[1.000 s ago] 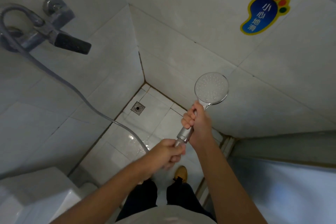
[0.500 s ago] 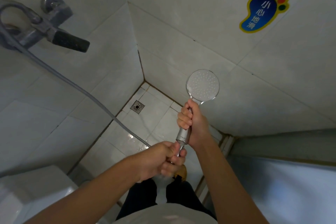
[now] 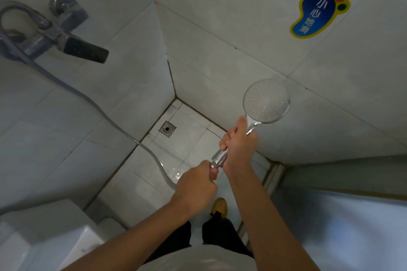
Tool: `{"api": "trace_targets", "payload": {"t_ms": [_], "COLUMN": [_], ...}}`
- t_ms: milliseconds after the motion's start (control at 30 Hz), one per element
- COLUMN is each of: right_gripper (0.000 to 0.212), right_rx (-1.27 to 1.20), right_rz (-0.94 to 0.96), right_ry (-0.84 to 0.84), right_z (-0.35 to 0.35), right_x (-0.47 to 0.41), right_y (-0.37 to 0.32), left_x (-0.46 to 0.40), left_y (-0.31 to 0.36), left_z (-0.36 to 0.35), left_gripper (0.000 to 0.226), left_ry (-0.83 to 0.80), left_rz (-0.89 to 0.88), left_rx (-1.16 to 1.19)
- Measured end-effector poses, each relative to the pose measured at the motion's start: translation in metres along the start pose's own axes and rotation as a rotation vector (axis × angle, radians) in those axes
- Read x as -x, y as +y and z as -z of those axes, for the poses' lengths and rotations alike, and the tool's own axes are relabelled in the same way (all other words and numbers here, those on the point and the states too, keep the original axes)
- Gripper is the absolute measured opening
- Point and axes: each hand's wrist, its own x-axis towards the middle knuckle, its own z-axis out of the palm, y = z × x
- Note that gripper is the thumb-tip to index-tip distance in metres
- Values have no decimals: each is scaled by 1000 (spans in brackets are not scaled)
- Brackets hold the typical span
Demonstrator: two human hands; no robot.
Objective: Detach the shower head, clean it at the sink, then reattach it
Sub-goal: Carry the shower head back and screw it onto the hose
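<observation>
Hiding hose joint, probably: left hand (image 3: 193, 185).

The shower stall is dimly and evenly lit, with a cool grey-blue cast over the white wall tiles (image 3: 220, 28). No lamp shows; shadows are soft and faint. Small wet glints mark the floor tiles (image 3: 176, 169) near the drain (image 3: 167, 128). A paler, hazy bluish patch glows at the lower right. The wide-angle lens bends the tile lines and stretches the edges. The wall faucet (image 3: 66, 39) and the white fixture (image 3: 44, 237) at lower left look soft and smeared.
</observation>
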Motion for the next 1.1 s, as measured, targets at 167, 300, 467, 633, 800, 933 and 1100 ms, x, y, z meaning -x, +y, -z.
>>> {"api": "trace_targets", "payload": {"t_ms": [167, 300, 467, 633, 800, 933, 1100], "right_gripper": [14, 13, 10, 15, 30, 31, 32], "right_rx": [-86, -103, -30, -34, -86, -155, -283], "right_rz": [-67, -64, -22, -17, -98, -139, -218], "right_ry": [146, 213, 186, 22, -155, -291, -511], "right_z": [4, 4, 7, 10, 8, 4, 2], "right_x": [-9, -9, -9, -10, -12, -11, -15], "right_y": [0, 6, 5, 2, -9, -16, -18], "left_x": [6, 6, -7, -9, -6, -1, 6], "left_y": [-3, -9, -12, -10, -5, 1, 5], "left_z": [1, 0, -2, 11, 24, 29, 32], "left_gripper": [31, 40, 42, 43, 47, 45, 45], "left_ry": [195, 264, -25, -234, -502, -606, -743], "left_rz": [-229, -263, -159, -134, 15, 80, 150], "left_rx": [-90, -299, -147, 359, 794, 1025, 1274]}}
